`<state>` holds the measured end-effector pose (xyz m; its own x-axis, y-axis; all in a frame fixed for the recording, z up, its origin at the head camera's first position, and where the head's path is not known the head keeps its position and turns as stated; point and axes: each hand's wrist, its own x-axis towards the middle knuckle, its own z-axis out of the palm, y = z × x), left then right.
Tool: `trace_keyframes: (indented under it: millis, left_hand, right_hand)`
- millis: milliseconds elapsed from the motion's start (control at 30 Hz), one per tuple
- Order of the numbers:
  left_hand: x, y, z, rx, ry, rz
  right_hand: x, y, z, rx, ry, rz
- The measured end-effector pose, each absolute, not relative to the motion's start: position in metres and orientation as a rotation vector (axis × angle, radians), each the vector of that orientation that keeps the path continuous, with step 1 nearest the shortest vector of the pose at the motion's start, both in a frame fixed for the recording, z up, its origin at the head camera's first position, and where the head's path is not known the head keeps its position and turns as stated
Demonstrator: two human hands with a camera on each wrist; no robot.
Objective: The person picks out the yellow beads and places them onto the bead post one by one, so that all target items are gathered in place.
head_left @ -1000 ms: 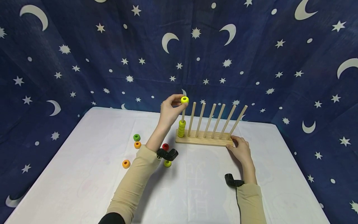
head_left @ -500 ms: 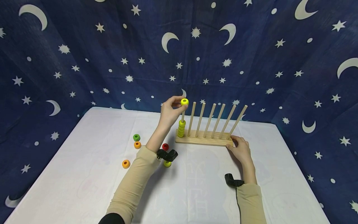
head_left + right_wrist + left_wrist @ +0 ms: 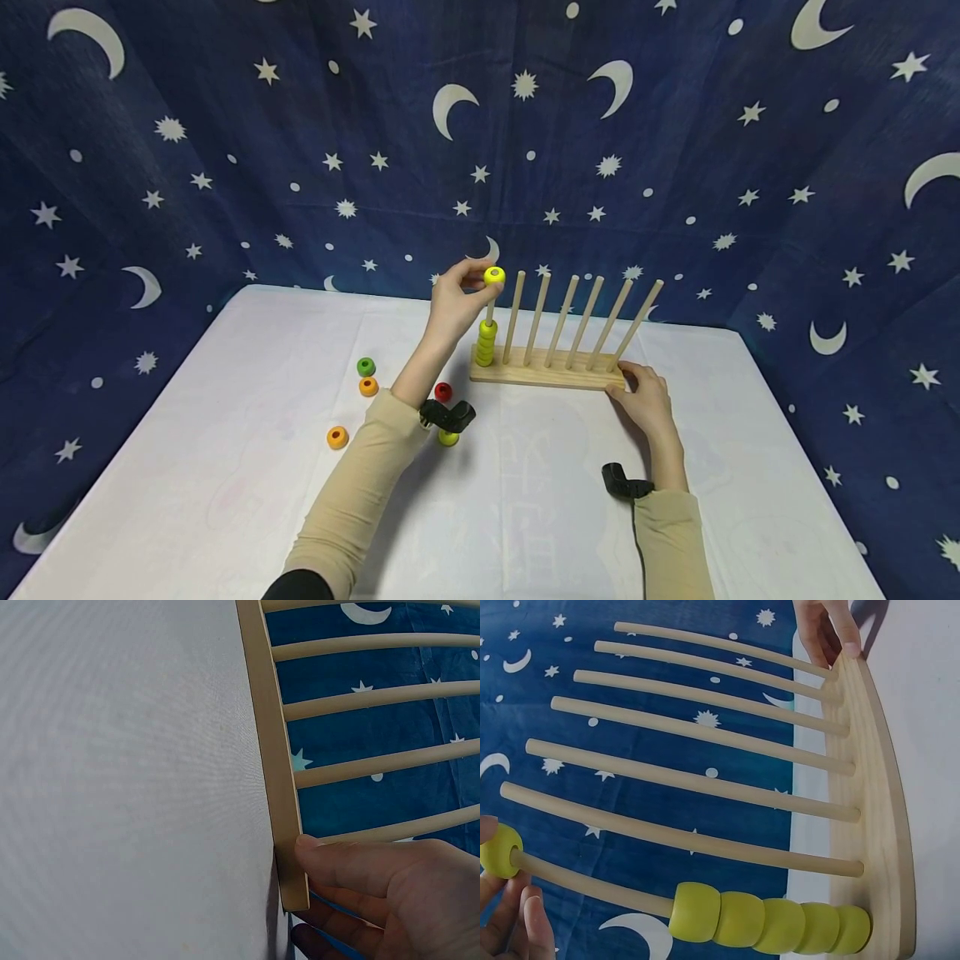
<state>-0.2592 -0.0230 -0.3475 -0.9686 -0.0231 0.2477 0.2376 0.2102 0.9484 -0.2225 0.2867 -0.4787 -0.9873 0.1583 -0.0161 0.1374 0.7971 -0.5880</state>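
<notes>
My left hand [image 3: 454, 305] pinches a yellow bead [image 3: 494, 275] between thumb and fingers at the top of the leftmost peg. In the left wrist view the tip of that peg [image 3: 585, 883] sits in the hole of the held bead [image 3: 501, 850]. Several yellow beads [image 3: 486, 343] are stacked at the foot of the same peg. The pegs stand in a wooden base [image 3: 543, 377]; the others carry no beads. With thumb and fingers, my right hand [image 3: 643, 400] grips the right end of the base, as the right wrist view shows on the base edge [image 3: 274, 772].
Loose beads lie on the white table [image 3: 225, 467]: a green bead [image 3: 366, 367], an orange bead [image 3: 368, 386], another orange bead [image 3: 337, 437], a red bead [image 3: 443, 392] and a yellow-green bead [image 3: 448, 437] partly under the left wrist's camera. A starry blue cloth [image 3: 525, 150] hangs behind.
My left hand has lowered slightly, bringing the yellow bead down onto the tip of the leftmost peg. My right hand keeps its hold on the base.
</notes>
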Motion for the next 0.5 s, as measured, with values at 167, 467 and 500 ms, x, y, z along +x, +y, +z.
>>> trace_keyframes:
  millis: [167,467,500]
  left_hand:
    - [-0.2593,-0.0234,-0.3493,-0.197,-2.282,-1.838]
    - [-0.2612,-0.0243,-0.3507,-0.213,-2.271,-1.84]
    - [-0.2608,-0.0247,-0.3505,-0.212,-2.27,-1.842]
  right_hand:
    - [-0.2226,0.2859,-0.4778,-0.25,-2.943,0.965]
    - [-0.2222,0.2862,-0.4785,-0.237,-2.944,0.959]
    - [-0.2222,0.2865,-0.4787,-0.235,-2.944,0.958]
